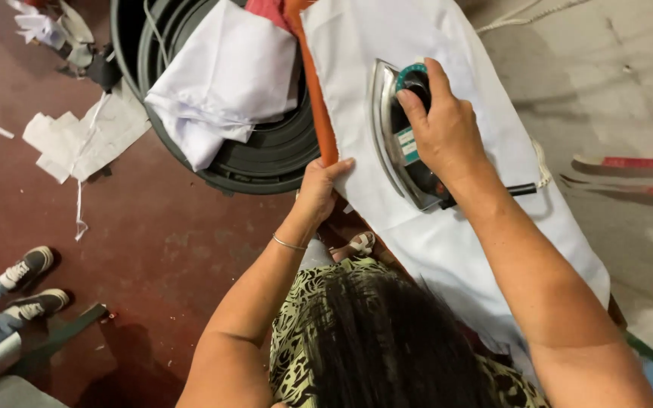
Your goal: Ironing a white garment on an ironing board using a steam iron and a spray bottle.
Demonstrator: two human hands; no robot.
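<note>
Gripping the iron (406,140) from above, the right hand (441,128) is wrapped around its handle, thumb near the teal dial at the front. The iron sits flat on the white cloth (447,227), which is spread along an orange-edged ironing board (319,113). The left hand (320,189) is laid open at the near edge of the cloth, fingers pinning it flat, holding nothing.

Honestly the sketchy part is how near those left fingers are to the side of the soleplate. If the iron slides back toward the body, I'd guess it could catch a fingertip. Second thing: leave it parked on one spot and thin white fabric like that can scorch or go shiny. The cord (527,189) comes off the back of the iron by the wrist, so a snag there could jerk the iron sideways.

Off to the left, a black tub (266,159) with more white fabric (224,83) draped in it stands right against the board, so a hanging edge of cloth could drag into it. Scraps of cloth (85,136) lie on the red floor (160,242), and someone's sneakers (32,283) are farther left, well apart from the ironing.
</note>
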